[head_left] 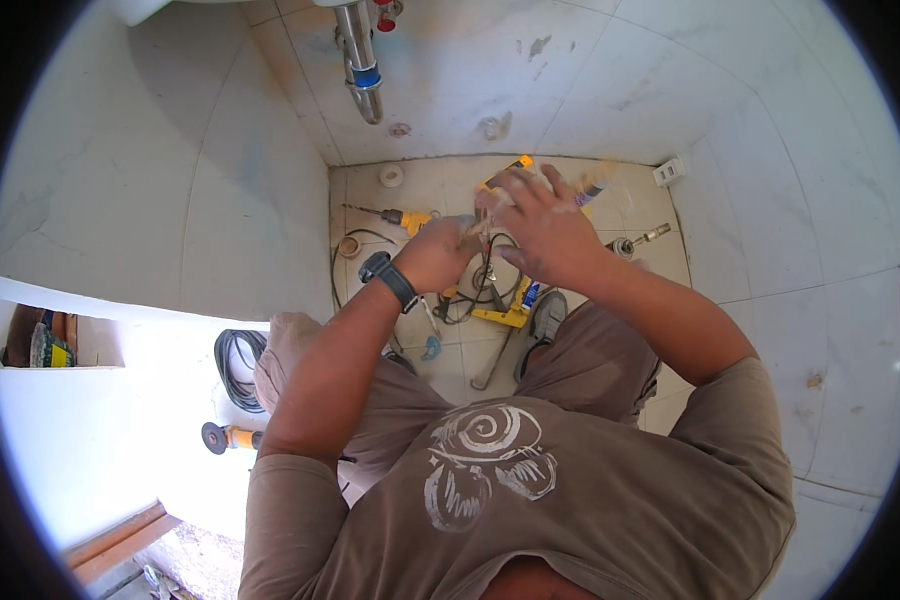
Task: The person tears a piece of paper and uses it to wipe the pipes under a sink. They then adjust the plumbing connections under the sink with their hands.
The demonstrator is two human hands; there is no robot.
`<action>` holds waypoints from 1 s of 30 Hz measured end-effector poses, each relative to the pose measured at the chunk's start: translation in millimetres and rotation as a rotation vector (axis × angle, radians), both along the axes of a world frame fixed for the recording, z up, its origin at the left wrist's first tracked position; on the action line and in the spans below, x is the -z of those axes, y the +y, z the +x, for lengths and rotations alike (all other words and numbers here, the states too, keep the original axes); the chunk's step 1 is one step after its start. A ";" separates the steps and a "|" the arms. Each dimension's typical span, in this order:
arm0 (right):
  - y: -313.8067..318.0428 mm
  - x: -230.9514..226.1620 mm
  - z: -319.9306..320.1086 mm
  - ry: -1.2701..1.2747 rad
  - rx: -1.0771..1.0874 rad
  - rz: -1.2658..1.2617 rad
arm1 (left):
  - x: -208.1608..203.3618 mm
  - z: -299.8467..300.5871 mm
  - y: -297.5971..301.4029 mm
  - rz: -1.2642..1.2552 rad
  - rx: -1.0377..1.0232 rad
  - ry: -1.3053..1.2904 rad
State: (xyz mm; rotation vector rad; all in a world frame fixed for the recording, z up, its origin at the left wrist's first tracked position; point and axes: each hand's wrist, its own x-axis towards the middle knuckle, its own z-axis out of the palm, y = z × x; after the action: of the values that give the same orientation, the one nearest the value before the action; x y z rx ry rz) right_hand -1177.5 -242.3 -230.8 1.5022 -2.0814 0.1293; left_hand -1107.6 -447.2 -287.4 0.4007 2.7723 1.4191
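Over the floor tools, my left hand point(440, 254), below a dark wristwatch point(390, 281), is closed with fingers and thumb pinched together. A thin strand-like piece shows at its fingertips, too small and blurred to name. Close beside it on the right, my right hand point(545, 228) has its fingers spread, partly smeared by motion. Its fingertips come near or touch that thin piece; I cannot tell which. Beyond my left hand a yellow power drill point(410, 220) with a long bit lies on the tiles. Under both hands runs a looping black cord point(460, 310).
A chrome drain pipe point(362, 75) hangs at the far wall. A white tape roll point(391, 176), a metal bar point(492, 366) and a yellow tool point(505, 318) lie on the floor. At left are coiled black tubing point(238, 370) and an angle grinder point(232, 437). Tiled walls stand close around.
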 end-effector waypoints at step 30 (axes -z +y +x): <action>10.2 10.5 7.0 -0.209 0.006 0.261 | -2.4 13.9 17.7 -0.055 0.048 -0.195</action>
State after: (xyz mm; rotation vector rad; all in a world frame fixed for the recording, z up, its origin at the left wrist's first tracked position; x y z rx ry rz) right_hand -1170.5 -232.1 -241.4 1.6968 -2.3416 0.0121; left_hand -1093.7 -429.6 -285.0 0.3070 2.6221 1.2926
